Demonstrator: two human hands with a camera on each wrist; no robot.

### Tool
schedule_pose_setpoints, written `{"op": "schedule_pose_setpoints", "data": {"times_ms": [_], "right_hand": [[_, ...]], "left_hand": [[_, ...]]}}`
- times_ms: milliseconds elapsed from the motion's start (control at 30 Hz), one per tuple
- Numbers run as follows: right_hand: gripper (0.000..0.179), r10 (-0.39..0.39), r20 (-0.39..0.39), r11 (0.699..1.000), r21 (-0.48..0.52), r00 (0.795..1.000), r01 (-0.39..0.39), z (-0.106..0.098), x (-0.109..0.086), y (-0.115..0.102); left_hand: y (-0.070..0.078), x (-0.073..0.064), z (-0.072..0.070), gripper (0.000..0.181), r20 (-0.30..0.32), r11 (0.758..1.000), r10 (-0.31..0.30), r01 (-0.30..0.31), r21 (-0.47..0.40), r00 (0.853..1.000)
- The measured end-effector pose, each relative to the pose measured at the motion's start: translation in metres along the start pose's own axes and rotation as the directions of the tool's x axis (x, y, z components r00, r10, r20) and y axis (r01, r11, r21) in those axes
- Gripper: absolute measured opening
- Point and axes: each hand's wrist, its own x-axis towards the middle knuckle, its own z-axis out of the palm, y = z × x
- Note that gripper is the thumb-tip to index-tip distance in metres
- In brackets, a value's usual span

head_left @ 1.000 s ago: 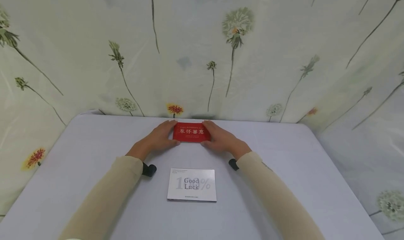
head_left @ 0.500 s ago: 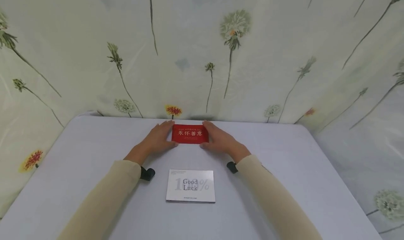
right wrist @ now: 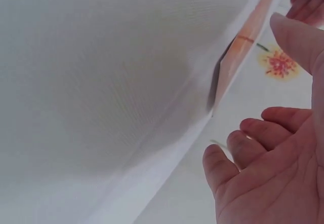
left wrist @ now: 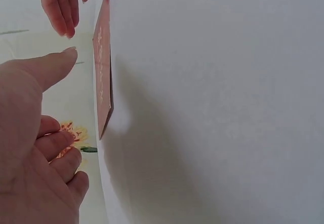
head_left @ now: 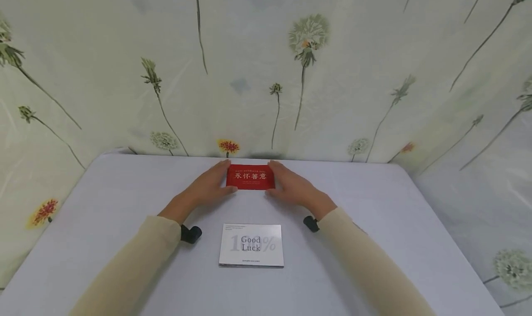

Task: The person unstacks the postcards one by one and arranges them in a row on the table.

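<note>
A flat red card (head_left: 250,176) with pale lettering lies near the far edge of the table. At its left end is my left hand (head_left: 209,185), and my right hand (head_left: 294,185) is at its right end; thumbs overlap its near corners in the head view. In the left wrist view a gap shows between the left hand (left wrist: 25,127) and the card (left wrist: 103,72), the thumb held away from loosely bent fingers. The right wrist view likewise has the right hand (right wrist: 278,168) apart from the card (right wrist: 235,62), fingers relaxed.
A white "Good Luck" card or booklet (head_left: 251,256) lies nearer to me, between my forearms. The table (head_left: 365,242) has a white cloth. Behind its far edge hangs a flower-printed curtain (head_left: 241,43). Dark wrist cameras (head_left: 191,234) stick out below the sleeves.
The red card stays where it was, with both hands at its ends. My wrists have spread slightly outward over the last half second, and the head view has shifted a little.
</note>
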Motion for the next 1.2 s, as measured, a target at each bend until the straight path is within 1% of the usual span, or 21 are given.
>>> {"op": "schedule_pose_setpoints", "data": {"times_ms": [100, 267, 333, 433, 467, 567, 667, 833, 1000, 1200], "right_hand": [[0.091, -0.011, 0.003, 1.0, 0.014, 1.0, 0.011, -0.001, -0.005, -0.001], [0.094, -0.014, 0.019, 0.998, 0.063, 1.0, 0.013, -0.002, -0.014, -0.001], [0.096, -0.015, 0.026, 0.997, 0.079, 1.0, 0.013, -0.002, -0.018, -0.002], [0.097, -0.02, 0.033, 0.997, 0.072, 0.999, 0.018, -0.002, -0.023, -0.005], [0.098, -0.022, 0.036, 0.997, 0.077, 0.999, 0.019, -0.002, -0.025, -0.006], [0.098, -0.023, 0.036, 0.998, 0.059, 0.999, 0.021, -0.002, -0.031, -0.008], [0.097, -0.036, 0.031, 0.998, 0.049, 0.999, 0.034, -0.003, -0.037, -0.012], [0.095, -0.048, 0.047, 0.998, 0.039, 0.998, 0.046, -0.005, -0.049, -0.02], [0.095, -0.07, 0.065, 0.998, 0.0, 0.995, 0.07, -0.005, -0.062, -0.024], [0.096, -0.098, 0.094, 0.994, -0.033, 0.991, 0.101, -0.002, -0.075, -0.028]], "left_hand": [[0.004, -0.007, -0.003, 0.088, 0.013, 1.0, 0.011, -0.011, -0.027, 1.0], [0.013, -0.02, -0.006, 0.088, 0.036, 0.998, -0.006, 0.008, -0.064, 0.999], [0.016, -0.024, -0.007, 0.089, 0.045, 0.998, -0.015, 0.018, -0.065, 0.999], [0.02, -0.03, -0.006, 0.089, 0.054, 0.998, -0.001, 0.005, -0.059, 0.999], [0.021, -0.031, -0.006, 0.089, 0.059, 0.998, -0.004, 0.007, -0.055, 0.998], [0.025, -0.035, -0.005, 0.09, 0.059, 0.999, 0.013, -0.011, -0.034, 0.998], [0.029, -0.039, -0.003, 0.09, 0.056, 1.0, 0.024, -0.025, 0.003, 0.998], [0.037, -0.048, -0.002, 0.091, 0.062, 0.997, 0.055, -0.058, 0.05, 0.997], [0.044, -0.058, 0.001, 0.091, 0.059, 0.995, 0.08, -0.084, 0.058, 0.995], [0.049, -0.07, 0.004, 0.092, 0.076, 0.992, 0.09, -0.096, 0.078, 0.993]]}}
